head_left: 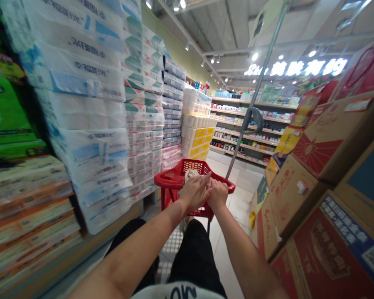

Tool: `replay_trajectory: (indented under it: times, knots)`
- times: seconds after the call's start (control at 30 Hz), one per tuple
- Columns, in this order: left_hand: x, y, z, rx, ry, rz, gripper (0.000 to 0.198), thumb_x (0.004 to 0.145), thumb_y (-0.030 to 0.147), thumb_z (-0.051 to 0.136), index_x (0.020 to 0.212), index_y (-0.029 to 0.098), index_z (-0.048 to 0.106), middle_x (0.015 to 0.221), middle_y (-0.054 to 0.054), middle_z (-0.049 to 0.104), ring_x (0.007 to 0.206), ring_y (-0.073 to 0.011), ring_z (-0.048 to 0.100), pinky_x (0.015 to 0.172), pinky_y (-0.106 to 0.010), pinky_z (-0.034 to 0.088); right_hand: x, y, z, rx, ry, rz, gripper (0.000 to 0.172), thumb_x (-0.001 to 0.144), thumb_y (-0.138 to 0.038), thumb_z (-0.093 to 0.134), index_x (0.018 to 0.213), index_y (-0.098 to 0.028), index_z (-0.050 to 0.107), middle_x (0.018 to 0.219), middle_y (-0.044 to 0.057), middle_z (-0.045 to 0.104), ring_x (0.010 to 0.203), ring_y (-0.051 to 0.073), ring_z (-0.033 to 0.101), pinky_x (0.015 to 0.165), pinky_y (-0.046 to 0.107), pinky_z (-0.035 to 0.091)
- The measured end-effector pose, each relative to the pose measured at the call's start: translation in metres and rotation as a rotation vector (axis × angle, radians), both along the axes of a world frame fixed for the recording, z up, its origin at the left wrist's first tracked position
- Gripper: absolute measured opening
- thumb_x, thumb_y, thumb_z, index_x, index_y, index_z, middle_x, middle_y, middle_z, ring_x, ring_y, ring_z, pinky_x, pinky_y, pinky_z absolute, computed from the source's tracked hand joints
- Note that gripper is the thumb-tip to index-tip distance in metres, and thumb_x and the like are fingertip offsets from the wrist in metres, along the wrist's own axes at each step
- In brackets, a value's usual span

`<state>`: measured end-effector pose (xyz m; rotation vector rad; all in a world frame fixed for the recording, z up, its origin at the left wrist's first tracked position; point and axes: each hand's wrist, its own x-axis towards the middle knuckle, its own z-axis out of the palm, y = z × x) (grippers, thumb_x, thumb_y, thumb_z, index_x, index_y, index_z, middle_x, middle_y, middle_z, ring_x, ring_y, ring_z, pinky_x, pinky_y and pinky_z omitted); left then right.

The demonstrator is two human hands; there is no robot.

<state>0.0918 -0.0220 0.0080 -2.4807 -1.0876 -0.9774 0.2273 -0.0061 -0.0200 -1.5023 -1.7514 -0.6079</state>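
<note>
Shop aisle under white ceiling lights (254, 56), pale tiled floor (237, 201) below. Along the left: tall stacks of plastic-wrapped white packs (87, 79), with green packs (8, 108) at the near edge, blurred. Along the right: piled cardboard cartons (327, 133), mostly brown and red. At the far end, shelves (252, 138) of small goods beneath a lit sign (299, 67). Mid-aisle, directly ahead of black-clad legs (191, 257): red shopping cart (171, 179) with perforated walls. Pale object (190, 173) inside, partly hidden behind the left hand (195, 193); kind unclear. Left hand palm down at the cart's near side, fingers mostly straight, touching the right hand (218, 194). Right hand beside, fingers bent; cannot tell whether closed on the cart. Slanting metal pole (252, 99) behind the cart's right end, with a curved grey piece (258, 119) partway up.
</note>
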Motion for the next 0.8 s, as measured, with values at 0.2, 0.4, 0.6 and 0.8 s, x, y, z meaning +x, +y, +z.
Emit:
replay_trajectory:
  times: [0.2, 0.4, 0.6, 0.8]
  knots:
    - [0.01, -0.005, 0.004, -0.045, -0.018, -0.064, 0.063, 0.094, 0.052, 0.034, 0.148, 0.019, 0.028, 0.135, -0.012, 0.053, 0.124, -0.0272, 0.046, 0.108, -0.047, 0.032, 0.005, 0.002, 0.003, -0.143, 0.025, 0.043, 0.022, 0.092, -0.028, 0.048, 0.094, -0.015, 0.066, 0.082, 0.006, 0.07, 0.079, 0.018, 0.062, 0.08, 0.03, 0.034]
    - [0.016, -0.006, 0.004, -0.098, -0.089, -0.133, 0.067, 0.094, 0.054, 0.031, 0.15, 0.02, 0.022, 0.147, -0.013, 0.042, 0.133, -0.0277, 0.04, 0.11, -0.047, 0.03, 0.012, 0.003, 0.006, -0.192, 0.346, 0.047, 0.043, 0.099, -0.035, 0.028, 0.127, -0.013, 0.052, 0.085, 0.008, 0.072, 0.076, 0.02, 0.066, 0.07, 0.028, 0.043]
    - [0.017, 0.001, 0.007, -0.283, -0.308, -0.223, 0.067, 0.096, 0.053, 0.025, 0.152, 0.021, 0.01, 0.152, -0.014, 0.036, 0.14, -0.026, 0.032, 0.113, -0.051, 0.025, 0.014, -0.005, 0.014, -0.108, 0.439, 0.261, 0.048, 0.1, -0.032, 0.017, 0.143, -0.021, 0.034, 0.122, 0.004, 0.065, 0.1, 0.015, 0.065, 0.081, 0.025, 0.048]
    - [0.03, 0.012, 0.013, -0.466, -0.898, -0.318, 0.063, 0.096, 0.056, 0.011, 0.15, 0.025, 0.02, 0.154, -0.008, 0.032, 0.141, -0.0185, 0.031, 0.116, -0.04, 0.028, 0.006, -0.01, 0.017, -0.087, -0.031, 0.271, 0.049, 0.093, -0.041, 0.043, 0.138, -0.023, 0.046, 0.138, 0.006, 0.054, 0.113, 0.022, 0.059, 0.092, 0.032, 0.044]
